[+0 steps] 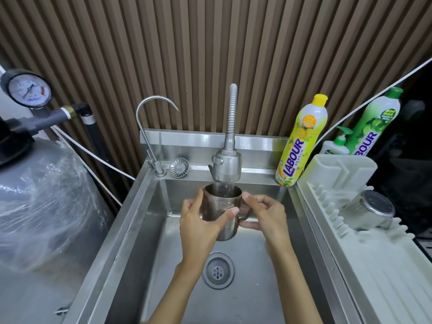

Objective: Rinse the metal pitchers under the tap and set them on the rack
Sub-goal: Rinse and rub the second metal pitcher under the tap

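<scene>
A metal pitcher (218, 206) is held upright over the sink (145, 206), right under the spray head of the flexible tap (228, 166). Water runs from the tap into its mouth. My left hand (201, 220) wraps around the pitcher's body, thumb across the front. My right hand (266, 213) grips the handle on the pitcher's right side, thumb near the rim. A second metal pitcher (368, 211) lies upside down on the white dish rack (374, 265) to the right of the sink.
A thin gooseneck tap (149, 127) and a loose strainer (178, 167) sit at the sink's back left. Yellow (301, 141) and green (374, 122) dish soap bottles stand at the back right. The drain (217, 270) lies below my hands. A wrapped tank (39, 195) stands left.
</scene>
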Tool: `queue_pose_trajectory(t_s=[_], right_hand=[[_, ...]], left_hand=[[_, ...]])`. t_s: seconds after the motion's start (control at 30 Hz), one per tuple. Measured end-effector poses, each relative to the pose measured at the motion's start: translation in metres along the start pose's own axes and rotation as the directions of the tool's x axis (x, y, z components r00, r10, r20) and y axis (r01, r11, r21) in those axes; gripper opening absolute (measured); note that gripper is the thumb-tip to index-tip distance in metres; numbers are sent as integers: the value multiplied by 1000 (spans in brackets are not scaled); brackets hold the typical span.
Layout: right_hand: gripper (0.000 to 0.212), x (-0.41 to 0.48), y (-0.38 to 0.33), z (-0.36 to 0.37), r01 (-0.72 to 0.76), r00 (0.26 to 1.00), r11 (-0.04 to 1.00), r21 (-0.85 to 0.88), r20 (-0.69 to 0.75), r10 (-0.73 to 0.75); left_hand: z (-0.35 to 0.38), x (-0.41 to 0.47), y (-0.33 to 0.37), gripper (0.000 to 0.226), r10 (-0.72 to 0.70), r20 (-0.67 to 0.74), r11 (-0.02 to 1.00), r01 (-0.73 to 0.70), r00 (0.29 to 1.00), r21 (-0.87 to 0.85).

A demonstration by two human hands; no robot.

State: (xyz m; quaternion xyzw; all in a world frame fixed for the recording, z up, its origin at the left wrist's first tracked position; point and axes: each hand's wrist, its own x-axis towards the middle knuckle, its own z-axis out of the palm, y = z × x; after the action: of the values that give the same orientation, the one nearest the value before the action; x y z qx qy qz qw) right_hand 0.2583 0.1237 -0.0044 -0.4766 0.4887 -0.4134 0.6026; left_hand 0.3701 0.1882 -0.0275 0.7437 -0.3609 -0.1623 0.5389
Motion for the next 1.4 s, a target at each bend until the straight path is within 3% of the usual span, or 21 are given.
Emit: queue_pose_trajectory(t_s=[0.13, 0.2, 0.27, 0.33, 0.43, 0.5, 0.63, 0.7, 0.8, 0.87, 0.93, 1.07, 1.13, 1.23, 1.4], right_hand=[[22, 2, -10, -9, 122, 980, 954, -274, -119, -160], [22, 3, -11, -10, 199, 967, 942, -270, -100, -233], [16, 3, -6, -6, 235, 970, 963, -134, -31, -241], [11, 4, 0, -1, 214, 976, 977, 12, 21, -215], [14, 7, 11, 4, 81, 987, 948, 308, 105, -119], [13, 7, 16, 5, 1, 987, 923, 385, 145, -61], [11, 3, 9, 2, -13, 993, 983, 185, 122, -10], [12, 1, 0, -1, 3, 997, 998, 66, 79, -8], [13, 0, -10, -5, 84, 994, 981, -176, -53, -95], [18, -1, -13, -6, 172, 969, 918, -357, -107, -223], [21, -5, -15, -4, 241, 946, 884, -400, -105, -306], [18, -2, -8, -6, 261, 965, 962, -80, -8, -262], [15, 3, 0, -5, 180, 980, 980, 80, 73, -186], [16, 6, 9, 1, 17, 984, 949, 316, 161, -71], [16, 1, 10, 5, -32, 990, 984, 177, 140, 7]], left_hand=[[9, 0, -5, 58, -44, 205, 990, 70, 978, -124], [12, 7, -5, 53, -58, 282, 952, 138, 958, -273], [14, 15, -2, 57, -38, 296, 898, 163, 954, -410], [16, 23, -1, 73, 17, 242, 891, 95, 970, -444], [13, 21, 3, 91, 102, 112, 946, -61, 988, -318], [7, 17, 7, 90, 141, 45, 972, -130, 989, -196], [-6, 15, 12, 104, 83, -8, 996, -83, 997, 37], [-9, 12, 13, 90, 25, 23, 999, -26, 999, 36], [-6, 10, 6, 44, -35, 167, 991, 56, 985, -124], [-1, 12, -2, 45, -48, 260, 961, 116, 964, -252], [6, 12, -6, 49, -26, 292, 924, 134, 956, -359], [12, 14, -3, 67, 60, 213, 862, 57, 975, -503], [10, 19, -6, 79, 113, 114, 887, -48, 987, -460], [2, 19, -1, 78, 204, 55, 942, -181, 977, -282], [-4, 8, 5, 72, 164, -39, 978, -168, 986, -123]])
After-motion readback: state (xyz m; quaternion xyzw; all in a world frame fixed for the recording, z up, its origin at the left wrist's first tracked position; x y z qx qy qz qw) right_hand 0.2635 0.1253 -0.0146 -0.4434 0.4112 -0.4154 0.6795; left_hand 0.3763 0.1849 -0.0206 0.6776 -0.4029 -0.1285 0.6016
